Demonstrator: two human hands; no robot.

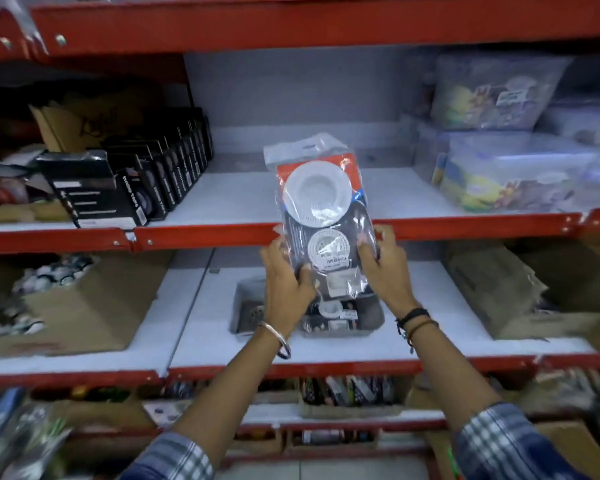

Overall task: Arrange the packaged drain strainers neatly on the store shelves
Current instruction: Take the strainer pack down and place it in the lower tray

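Checked sleeves reach up to the bare middle shelf point(395, 199), where the left hand point(286, 282) and right hand point(383, 268), fingers clamped on opposite edges, hold the strainer pack point(321, 209) upright, probably to square it before setting it down.

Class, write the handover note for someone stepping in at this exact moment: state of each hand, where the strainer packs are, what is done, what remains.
Left hand: grips the left edge of the strainer pack.
Right hand: grips its right edge.
The pack is held upright in front of the middle shelf, over its red front rail, not yet set down.
More packs sit in a grey tray on the shelf below.
Done: none visibly placed on the middle shelf.
Left: probably stand this pack in the open middle space, then the tray's.
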